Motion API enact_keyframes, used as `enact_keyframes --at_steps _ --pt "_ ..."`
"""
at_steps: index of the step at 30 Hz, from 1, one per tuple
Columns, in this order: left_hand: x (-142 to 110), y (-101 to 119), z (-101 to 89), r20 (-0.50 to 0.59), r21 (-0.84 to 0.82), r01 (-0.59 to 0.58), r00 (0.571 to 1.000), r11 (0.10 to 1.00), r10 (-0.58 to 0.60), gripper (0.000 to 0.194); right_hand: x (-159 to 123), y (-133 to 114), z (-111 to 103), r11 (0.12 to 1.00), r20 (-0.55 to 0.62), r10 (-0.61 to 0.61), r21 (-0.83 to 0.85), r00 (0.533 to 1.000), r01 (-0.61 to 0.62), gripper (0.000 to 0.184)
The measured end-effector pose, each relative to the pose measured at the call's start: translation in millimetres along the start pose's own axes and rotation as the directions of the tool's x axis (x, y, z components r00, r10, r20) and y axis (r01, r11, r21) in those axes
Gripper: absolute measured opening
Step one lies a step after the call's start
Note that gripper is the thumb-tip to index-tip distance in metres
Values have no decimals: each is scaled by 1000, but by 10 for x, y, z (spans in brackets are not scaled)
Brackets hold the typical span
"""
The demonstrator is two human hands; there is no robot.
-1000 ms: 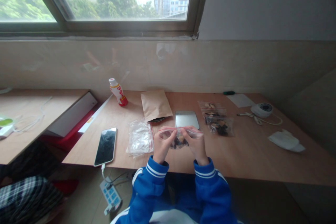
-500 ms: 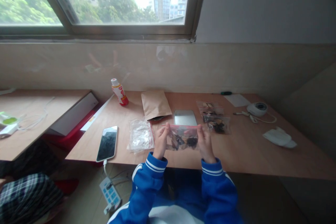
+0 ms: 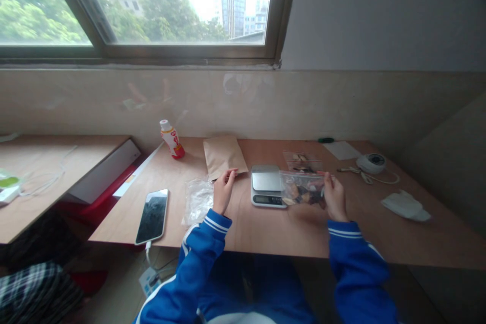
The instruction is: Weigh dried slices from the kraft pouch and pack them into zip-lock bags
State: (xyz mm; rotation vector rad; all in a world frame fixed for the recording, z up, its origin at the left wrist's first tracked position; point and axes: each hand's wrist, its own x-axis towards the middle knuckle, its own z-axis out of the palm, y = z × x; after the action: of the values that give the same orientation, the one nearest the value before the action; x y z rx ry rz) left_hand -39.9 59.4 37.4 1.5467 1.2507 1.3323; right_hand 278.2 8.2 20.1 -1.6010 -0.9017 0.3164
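Observation:
My right hand (image 3: 334, 196) grips a clear zip bag (image 3: 302, 189) of dark and tan pieces, holding it just off the right side of a digital kitchen scale (image 3: 267, 186). My left hand (image 3: 224, 190) holds nothing, its fingertips at the lower edge of a kraft paper envelope (image 3: 224, 157). Behind the held bag lies another zip bag (image 3: 301, 162) with similar pieces, partly covered. A crumpled clear plastic bag (image 3: 197, 201) lies near my left wrist.
A smartphone (image 3: 152, 216) lies left on the wooden desk (image 3: 250, 233), beside a red-capped bottle (image 3: 172, 139). To the right are a white sheet (image 3: 341, 150), a round white device with a cable (image 3: 371, 163), and a white tissue (image 3: 405, 206). A wall stands behind.
My hands have parted. The left has moved to the envelope and let go of the bag, while the right has carried the bag rightward. The scale now shows fully, and the view has tilted slightly.

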Motion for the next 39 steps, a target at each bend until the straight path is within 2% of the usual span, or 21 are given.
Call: enact_keyframes --at_steps 2,5,7,9,10,12,15,17,20,22,24,25,27,28,30,31,32,34,35,37,39 --pt "69 -153 -149 -25 227 -80 996 971 88 30 203 193 -108 990 -26 -19 -144 1000 15 79" --pt "169 -344 -276 27 517 -116 992 848 120 45 253 335 -196 926 -147 -134 -371 980 71 83" --pt "243 -457 -305 80 620 -110 994 777 77 54 97 312 -195 855 -261 -311 -496 914 150 80" --pt "321 -577 -319 138 668 -120 990 734 37 55 -155 236 -142 787 -291 -453 -574 843 225 69" --pt "360 -639 -329 171 671 -136 985 729 26 53 -289 200 -96 762 -256 -487 -591 835 264 64" --pt "430 -754 -363 228 642 -168 973 748 23 46 -517 175 19 725 -127 -498 -604 858 332 59" --pt "507 -840 -436 247 566 -185 968 803 49 38 -626 306 197 686 51 -410 -640 911 345 59" --pt "544 -803 -477 215 537 -180 974 824 73 36 -518 469 287 661 125 -337 -674 933 329 59" --pt "587 -633 -508 175 511 -197 977 837 123 34 -206 648 384 647 211 -274 -681 938 342 55" --pt "596 -498 -511 130 490 -204 979 847 160 32 -34 604 451 661 223 -252 -671 942 336 55" --pt "579 -384 -500 78 449 -200 980 871 185 30 4 376 544 705 204 -283 -618 937 348 55" --pt "561 -340 -489 56 417 -191 981 888 185 29 -42 199 608 736 201 -326 -560 924 381 54" --pt "512 -273 -454 25 349 -159 987 924 160 28 -252 -228 781 790 263 -479 -286 837 542 44" --pt "484 -245 -431 10 319 -139 990 938 143 27 -397 -447 890 792 344 -535 -114 771 600 38" --pt "429 -192 -380 -28 269 -102 993 958 114 26 -703 -820 1141 743 545 -616 163 568 649 37" --pt "404 -163 -355 -53 242 -87 993 966 103 26 -841 -952 1270 716 588 -639 220 495 663 38" --pt "381 -131 -333 -86 210 -73 992 975 93 26 -958 -1040 1391 696 611 -648 231 455 680 39" --pt "337 -66 -298 -161 141 -34 985 989 57 27 -1119 -1096 1579 663 663 -623 166 415 730 37" --pt "311 -36 -283 -189 109 -14 981 994 34 27 -1165 -1081 1639 658 701 -583 112 410 744 35" --pt "243 2 -251 -203 57 16 979 998 -4 27 -1203 -1017 1698 677 770 -459 -19 442 736 34" --pt "145 2 -204 -173 14 23 985 1000 -20 26 -1194 -960 1724 720 790 -346 -122 506 683 31"
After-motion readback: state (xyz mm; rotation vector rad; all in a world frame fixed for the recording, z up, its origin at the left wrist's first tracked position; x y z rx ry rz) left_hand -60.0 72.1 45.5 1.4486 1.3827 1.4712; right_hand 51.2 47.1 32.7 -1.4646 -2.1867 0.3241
